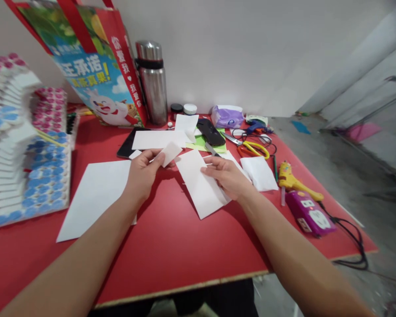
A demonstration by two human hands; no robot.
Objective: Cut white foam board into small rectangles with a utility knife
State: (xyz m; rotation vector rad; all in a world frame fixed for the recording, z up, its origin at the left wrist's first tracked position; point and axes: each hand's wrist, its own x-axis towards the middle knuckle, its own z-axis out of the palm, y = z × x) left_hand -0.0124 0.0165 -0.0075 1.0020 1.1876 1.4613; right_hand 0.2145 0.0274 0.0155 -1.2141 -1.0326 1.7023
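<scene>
Shopping bag (pixel 95 66), 11 o'clock, cropped by top edge. White sheet (pixel 198 191) partly under right hand (pixel 229 176). Black tablet (pixel 125 148) half under paper strip (pixel 152 139).

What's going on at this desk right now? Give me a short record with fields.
Surface: red table
Left hand: pinches a small white scrap
Right hand: lies on a white sheet, fingers curled at its edge; grip unclear
Left of hands: larger paper, lying flat
Right side: scissors, yellow glue gun, purple box with a cord
Back: steel flask, red bag
</scene>
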